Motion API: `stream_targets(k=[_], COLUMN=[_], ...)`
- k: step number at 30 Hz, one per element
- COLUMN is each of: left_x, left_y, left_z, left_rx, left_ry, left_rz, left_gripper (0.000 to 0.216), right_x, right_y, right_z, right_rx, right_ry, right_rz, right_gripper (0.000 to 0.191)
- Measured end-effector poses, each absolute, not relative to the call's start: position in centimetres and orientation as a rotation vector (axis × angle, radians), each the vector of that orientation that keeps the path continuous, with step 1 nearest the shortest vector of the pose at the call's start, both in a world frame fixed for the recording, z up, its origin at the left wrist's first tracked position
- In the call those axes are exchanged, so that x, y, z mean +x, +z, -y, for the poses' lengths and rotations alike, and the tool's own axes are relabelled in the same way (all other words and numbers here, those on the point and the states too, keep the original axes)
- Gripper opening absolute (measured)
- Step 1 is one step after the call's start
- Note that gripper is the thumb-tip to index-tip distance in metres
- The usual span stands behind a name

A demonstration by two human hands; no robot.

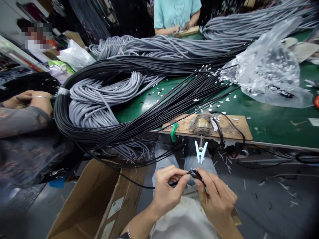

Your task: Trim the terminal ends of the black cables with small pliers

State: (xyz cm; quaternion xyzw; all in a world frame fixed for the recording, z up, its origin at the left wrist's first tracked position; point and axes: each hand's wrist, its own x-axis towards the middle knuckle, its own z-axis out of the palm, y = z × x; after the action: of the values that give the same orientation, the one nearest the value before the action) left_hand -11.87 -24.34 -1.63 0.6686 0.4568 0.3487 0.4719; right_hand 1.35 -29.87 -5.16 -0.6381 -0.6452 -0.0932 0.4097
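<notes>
Between left hand (167,190) and right hand (216,196): black cable (191,173) end, pinched.

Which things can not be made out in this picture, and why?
1. Head view: tip of the black cable, too small, pinched between left hand and right hand.
2. Head view: plastic bag contents, blurred behind crumpled film.
3. Head view: cardboard box inside, hidden by its flaps; bottom edge cuts it.

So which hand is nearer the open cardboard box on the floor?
Left. The left hand is just right of the cardboard box; the right hand lies farther right.
</notes>
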Motion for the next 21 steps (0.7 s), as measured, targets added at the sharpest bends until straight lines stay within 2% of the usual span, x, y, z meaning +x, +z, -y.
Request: stream_targets(k=[12,21], left_x=[-12.4,-12.2], left_y=[-1.9,-2.1], left_z=[24.3,24.3], left_rx=[1.675,1.822], left_ry=[0.811,0.836], left_rz=[-1.109,-1.163], left_gripper=[0.018,0.011], right_x=[1.7,1.8], right_y=[-6.0,-6.3], right_z=[29.6,29.4], right_rx=[-1.574,-1.54], right_ry=[-0.183,-0.085], right_rz=[1.682,1.595], right_gripper=[0.023,0.016])
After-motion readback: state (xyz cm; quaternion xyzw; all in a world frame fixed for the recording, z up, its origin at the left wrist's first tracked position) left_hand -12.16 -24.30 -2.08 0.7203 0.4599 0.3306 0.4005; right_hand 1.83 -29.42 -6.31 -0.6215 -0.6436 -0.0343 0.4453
